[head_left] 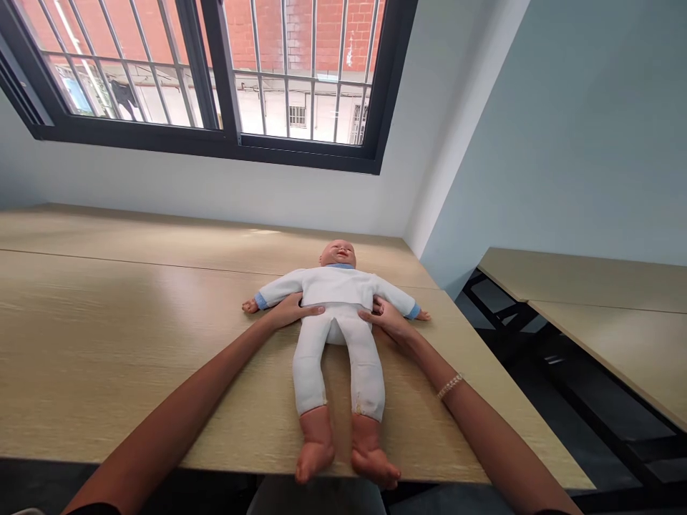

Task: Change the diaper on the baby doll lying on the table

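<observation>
A baby doll [339, 286] lies on its back on the wooden table [161, 343], head toward the window and bare feet at the near edge. It wears a white top with blue cuffs and collar, and white trousers. My left hand [293, 309] grips the doll's waist on the left side, thumb over the front and fingers partly hidden behind. On the opposite side my right hand [387, 317] holds the waist too, its thumb on the trousers below the top's hem and its fingers curled at the side. The doll's arms stretch outward above my hands.
A barred window [225, 146] with a dark frame is set in the wall behind the table. To the right, past a gap, stands a second wooden table [606, 322] with a dark metal frame below. A bracelet [449, 386] circles my right wrist.
</observation>
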Action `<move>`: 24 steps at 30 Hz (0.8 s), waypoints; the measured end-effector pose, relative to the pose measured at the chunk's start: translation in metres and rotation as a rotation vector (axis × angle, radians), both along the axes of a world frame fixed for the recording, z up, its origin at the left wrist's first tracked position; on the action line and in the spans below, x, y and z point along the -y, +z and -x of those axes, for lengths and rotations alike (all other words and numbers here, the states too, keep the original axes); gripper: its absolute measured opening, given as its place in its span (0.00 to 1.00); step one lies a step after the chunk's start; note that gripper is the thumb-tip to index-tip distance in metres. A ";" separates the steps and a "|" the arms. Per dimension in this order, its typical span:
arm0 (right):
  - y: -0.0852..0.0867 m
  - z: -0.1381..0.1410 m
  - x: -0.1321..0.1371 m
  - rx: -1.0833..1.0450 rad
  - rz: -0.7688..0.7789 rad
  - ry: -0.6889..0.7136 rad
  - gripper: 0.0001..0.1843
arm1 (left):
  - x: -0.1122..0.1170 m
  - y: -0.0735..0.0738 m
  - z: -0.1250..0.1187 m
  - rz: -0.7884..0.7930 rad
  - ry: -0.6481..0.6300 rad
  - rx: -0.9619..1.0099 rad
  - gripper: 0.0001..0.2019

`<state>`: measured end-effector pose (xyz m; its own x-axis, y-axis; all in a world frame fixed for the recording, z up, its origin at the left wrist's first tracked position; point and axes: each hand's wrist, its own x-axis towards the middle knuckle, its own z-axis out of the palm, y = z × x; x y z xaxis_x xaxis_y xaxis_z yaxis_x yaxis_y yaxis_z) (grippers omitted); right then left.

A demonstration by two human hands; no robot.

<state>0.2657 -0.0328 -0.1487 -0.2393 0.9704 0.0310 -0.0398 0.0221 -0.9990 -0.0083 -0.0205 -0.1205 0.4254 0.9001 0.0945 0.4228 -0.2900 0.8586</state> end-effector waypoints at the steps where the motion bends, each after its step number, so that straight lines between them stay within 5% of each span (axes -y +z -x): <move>1: -0.001 0.001 0.000 0.000 -0.006 -0.024 0.39 | -0.001 -0.001 0.000 0.010 0.004 -0.007 0.32; 10: -0.006 0.013 -0.001 0.087 -0.099 -0.207 0.39 | 0.000 -0.009 0.000 0.015 0.079 -0.031 0.29; 13: -0.012 0.010 -0.004 0.134 -0.123 -0.266 0.38 | 0.000 -0.011 -0.002 -0.120 0.223 -0.060 0.25; 16: -0.018 0.008 -0.007 0.199 -0.153 -0.312 0.37 | 0.010 0.001 -0.010 -0.343 0.389 -0.072 0.18; 20: -0.019 0.007 -0.006 0.255 -0.178 -0.349 0.35 | 0.060 0.036 -0.027 -0.455 0.319 0.066 0.11; 22: -0.018 0.008 -0.005 0.271 -0.181 -0.347 0.34 | 0.103 0.045 -0.029 -0.303 0.052 0.141 0.13; 24: -0.016 0.009 -0.004 0.275 -0.173 -0.342 0.34 | 0.148 0.040 -0.024 -0.222 -0.068 0.136 0.14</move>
